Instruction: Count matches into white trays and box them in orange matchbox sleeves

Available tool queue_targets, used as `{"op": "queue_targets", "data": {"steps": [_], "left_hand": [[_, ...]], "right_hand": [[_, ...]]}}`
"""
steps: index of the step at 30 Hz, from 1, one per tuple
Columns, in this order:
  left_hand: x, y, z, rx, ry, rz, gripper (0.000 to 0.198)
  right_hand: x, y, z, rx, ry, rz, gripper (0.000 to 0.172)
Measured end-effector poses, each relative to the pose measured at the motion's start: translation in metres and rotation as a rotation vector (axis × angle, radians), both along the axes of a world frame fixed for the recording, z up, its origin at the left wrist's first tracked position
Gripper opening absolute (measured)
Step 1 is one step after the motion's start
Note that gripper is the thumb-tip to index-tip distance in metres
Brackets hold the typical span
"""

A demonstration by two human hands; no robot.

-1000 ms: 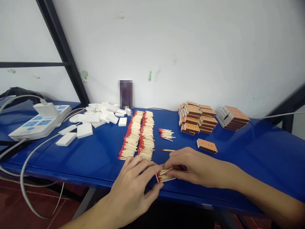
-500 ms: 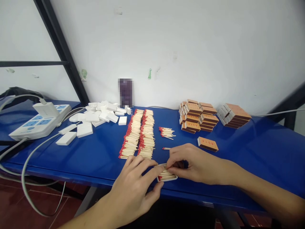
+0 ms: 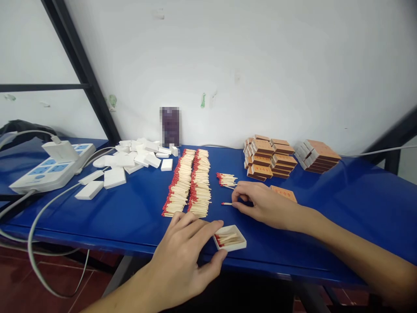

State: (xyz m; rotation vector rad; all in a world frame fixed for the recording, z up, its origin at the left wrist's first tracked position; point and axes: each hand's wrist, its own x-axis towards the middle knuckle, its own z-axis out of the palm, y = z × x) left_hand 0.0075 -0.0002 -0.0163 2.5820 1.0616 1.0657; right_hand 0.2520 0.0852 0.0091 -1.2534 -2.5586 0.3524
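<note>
A small white tray (image 3: pixel 239 247) with several red-tipped matches in it lies near the front edge of the blue table (image 3: pixel 130 213). My left hand (image 3: pixel 185 256) steadies its left side with thumb and fingertips. My right hand (image 3: pixel 260 203) has reached further back and pinches a loose match (image 3: pixel 226 203) lying on the table. Just behind it is a small heap of matches (image 3: pixel 226 179). Two long rows of matches (image 3: pixel 190 183) lie left of that. A single orange matchbox sleeve (image 3: pixel 286 192) lies partly hidden behind my right hand.
Stacks of orange matchboxes (image 3: pixel 270 158) and another stack (image 3: pixel 317 155) stand at the back right. A pile of white inner trays (image 3: pixel 130 161) lies at the back left. A white power strip (image 3: pixel 48 165) with grey cables sits at the far left. A black frame bar (image 3: pixel 81 74) slants behind.
My right hand left the tray and moved back to the loose match. The tray now lies uncovered with matches in it. My left hand stayed by the tray.
</note>
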Motion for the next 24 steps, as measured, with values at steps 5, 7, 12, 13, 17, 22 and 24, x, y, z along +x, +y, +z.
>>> {"op": "queue_targets", "data": {"steps": [5, 7, 12, 13, 17, 22, 24], "left_hand": [[-0.003, 0.001, 0.004, -0.101, -0.036, -0.003, 0.044], [-0.002, 0.003, 0.003, -0.094, -0.039, -0.006, 0.047], [0.001, 0.005, -0.001, -0.061, -0.021, 0.007, 0.051], [0.001, 0.005, -0.002, -0.063, -0.017, 0.009, 0.052], [0.001, 0.004, -0.002, -0.055, -0.023, -0.002, 0.040], [0.002, 0.004, -0.003, -0.023, -0.010, -0.017, 0.018], [0.002, 0.004, -0.003, -0.024, 0.000, -0.026, 0.017]], "right_hand": [[0.000, -0.003, 0.007, -0.096, 0.014, 0.062, 0.012], [-0.002, -0.008, 0.014, -0.114, 0.053, 0.094, 0.014], [-0.009, -0.022, 0.023, -0.227, 0.145, 0.225, 0.005], [-0.011, -0.024, 0.022, -0.246, 0.146, 0.247, 0.005], [-0.016, -0.028, 0.018, -0.249, 0.146, 0.282, 0.006], [-0.012, -0.021, 0.020, -0.068, 0.186, 0.166, 0.021], [-0.008, -0.013, 0.017, 0.074, 0.170, 0.032, 0.023]]}}
